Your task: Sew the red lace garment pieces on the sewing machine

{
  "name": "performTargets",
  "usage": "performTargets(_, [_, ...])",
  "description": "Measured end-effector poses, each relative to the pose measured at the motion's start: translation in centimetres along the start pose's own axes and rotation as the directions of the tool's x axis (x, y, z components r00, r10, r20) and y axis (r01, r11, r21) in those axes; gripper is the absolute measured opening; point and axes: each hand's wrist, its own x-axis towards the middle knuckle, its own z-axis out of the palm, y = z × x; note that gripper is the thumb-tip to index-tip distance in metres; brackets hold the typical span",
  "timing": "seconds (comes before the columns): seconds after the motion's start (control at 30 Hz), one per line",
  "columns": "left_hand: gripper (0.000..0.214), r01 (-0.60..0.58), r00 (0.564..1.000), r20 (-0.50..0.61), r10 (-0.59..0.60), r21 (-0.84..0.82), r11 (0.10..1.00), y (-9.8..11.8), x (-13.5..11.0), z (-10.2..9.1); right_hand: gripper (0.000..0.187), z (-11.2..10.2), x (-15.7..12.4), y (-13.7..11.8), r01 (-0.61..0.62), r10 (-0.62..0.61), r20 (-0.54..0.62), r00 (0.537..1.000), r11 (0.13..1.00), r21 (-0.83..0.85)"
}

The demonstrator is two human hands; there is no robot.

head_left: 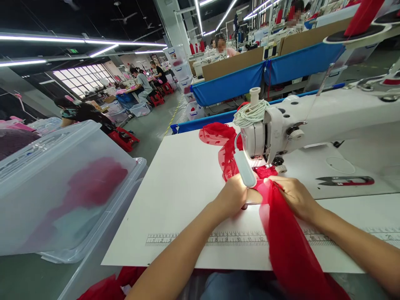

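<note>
A white sewing machine (312,121) stands on a white table (181,183). Red sheer fabric (284,237) runs from my lap up under the machine's needle and bunches behind it as red lace (218,137). My left hand (233,196) lies on the table just left of the needle, partly lit by the small white lamp (245,168); its fingers are hidden. My right hand (295,196) presses flat on the red fabric to the right of the needle, fingers stretched toward it.
Thread snips (345,180) with red handles lie on the table at right. A clear plastic bin (59,187) holding red cloth stands at my left. A printed ruler (218,238) runs along the table's front. Other people work at benches behind.
</note>
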Motion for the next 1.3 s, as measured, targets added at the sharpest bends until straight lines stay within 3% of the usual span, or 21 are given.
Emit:
performTargets(0.1, [0.025, -0.012, 1.000, 0.000, 0.012, -0.079, 0.997, 0.0, 0.4, 0.5, 0.061, -0.3, 0.3, -0.2, -0.012, 0.011, 0.034, 0.999, 0.998, 0.054])
performTargets(0.2, [0.020, 0.029, 0.999, -0.011, -0.032, -0.208, 0.978, 0.4, 0.5, 0.6, 0.064, -0.5, 0.0, -0.2, 0.066, -0.066, 0.017, 0.998, 0.998, 0.025])
performTargets(0.33, [0.025, 0.131, 0.991, 0.025, -0.130, -0.340, 0.931, 0.6, 0.4, 0.4, 0.057, -0.7, -0.4, -0.1, 0.245, -0.254, -0.025, 0.967, 0.950, -0.193])
performTargets(0.43, [0.030, 0.131, 0.991, 0.078, -0.110, -0.357, 0.925, 0.5, 0.4, -0.2, 0.035, -0.8, -0.5, -0.2, 0.306, -0.353, -0.048, 0.935, 0.866, -0.395])
performTargets(0.5, [0.033, 0.125, 0.988, 0.133, -0.079, -0.392, 0.911, 0.4, 0.5, -0.8, 0.027, -0.8, -0.5, -0.4, 0.325, -0.386, -0.053, 0.921, 0.836, -0.442])
performTargets(0.67, [0.029, 0.294, 0.944, 0.297, -0.144, -0.558, 0.776, 0.0, 0.6, -2.3, 0.028, -0.8, -0.3, -0.7, 0.249, -0.302, -0.148, 0.942, 0.922, -0.298])
performTargets(0.77, [0.031, 0.271, 0.946, 0.309, -0.097, -0.590, 0.761, -0.1, 0.4, -2.5, 0.026, -0.9, -0.2, -1.0, 0.262, -0.314, -0.193, 0.930, 0.931, -0.253])
performTargets(0.87, [0.033, 0.147, 0.971, 0.238, -0.036, -0.467, 0.872, 0.1, 0.2, -1.8, 0.026, -1.0, -0.1, -1.0, 0.269, -0.318, -0.190, 0.929, 0.932, -0.245])
performTargets(0.97, [0.037, 0.062, 0.996, 0.063, -0.056, -0.101, 0.993, 0.2, 0.2, -0.7, 0.022, -1.0, -0.2, -0.6, 0.293, -0.326, -0.126, 0.937, 0.929, -0.226])
performTargets(1.03, [0.037, 0.045, 0.999, 0.013, -0.045, 0.020, 0.999, 0.2, 0.2, -0.2, 0.017, -0.9, -0.4, -0.1, 0.317, -0.348, -0.101, 0.932, 0.917, -0.241])
performTargets(1.2, [0.026, -0.091, 0.995, 0.063, 0.082, 0.151, 0.984, 0.4, 0.0, -0.1, 0.030, -0.5, -0.9, 0.8, 0.346, -0.422, -0.092, 0.902, 0.834, -0.430])
performTargets(1.3, [0.026, -0.149, 0.988, 0.072, 0.135, 0.248, 0.957, 0.3, 0.0, -0.2, 0.027, -0.7, -1.0, 0.8, 0.398, -0.464, -0.061, 0.884, 0.814, -0.423])
